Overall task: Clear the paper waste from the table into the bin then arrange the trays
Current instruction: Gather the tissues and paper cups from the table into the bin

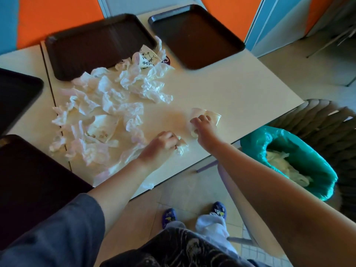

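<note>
Crumpled white paper napkins (107,114) lie spread over the left half of the cream table (221,89). My left hand (161,145) is shut on a crumpled napkin (182,146) near the table's front edge. My right hand (202,126) grips a crushed paper cup (209,114) a little further right. A printed paper cup (147,57) lies between the two far trays. The bin (300,151), lined with a green bag and holding paper, stands on the floor right of the table. Dark trays sit at the far left (86,43) and far right (194,35).
Two more dark trays lie at the left edge (17,93) and near left (32,180). A dark wicker chair (327,120) stands behind the bin. My feet in blue shoes (192,212) are on the tiled floor below the table edge.
</note>
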The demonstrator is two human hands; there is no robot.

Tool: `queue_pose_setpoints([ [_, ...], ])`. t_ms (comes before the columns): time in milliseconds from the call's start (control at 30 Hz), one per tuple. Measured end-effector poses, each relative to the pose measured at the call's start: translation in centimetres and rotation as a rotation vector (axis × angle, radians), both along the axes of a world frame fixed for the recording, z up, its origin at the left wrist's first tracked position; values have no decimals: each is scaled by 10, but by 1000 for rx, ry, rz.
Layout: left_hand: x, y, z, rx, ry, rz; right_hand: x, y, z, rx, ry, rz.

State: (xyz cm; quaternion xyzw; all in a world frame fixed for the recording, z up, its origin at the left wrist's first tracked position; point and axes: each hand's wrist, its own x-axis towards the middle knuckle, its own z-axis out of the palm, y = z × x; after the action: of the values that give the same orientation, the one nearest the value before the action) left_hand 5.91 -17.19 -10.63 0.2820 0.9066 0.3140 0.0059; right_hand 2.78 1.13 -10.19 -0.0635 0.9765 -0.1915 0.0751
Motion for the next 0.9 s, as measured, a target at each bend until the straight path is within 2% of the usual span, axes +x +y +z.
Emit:
queue_pose_setpoints([
  [100, -7, 21, 9, -70, -36, -22, 4, 24, -1, 30, -13, -21],
  [367, -16, 98, 13, 21, 6, -107, 23, 107, 4, 46, -27, -98],
  [900, -30, 311, -3, 22, 9, -336, 87, 296, -11, 1, -106, -446],
])
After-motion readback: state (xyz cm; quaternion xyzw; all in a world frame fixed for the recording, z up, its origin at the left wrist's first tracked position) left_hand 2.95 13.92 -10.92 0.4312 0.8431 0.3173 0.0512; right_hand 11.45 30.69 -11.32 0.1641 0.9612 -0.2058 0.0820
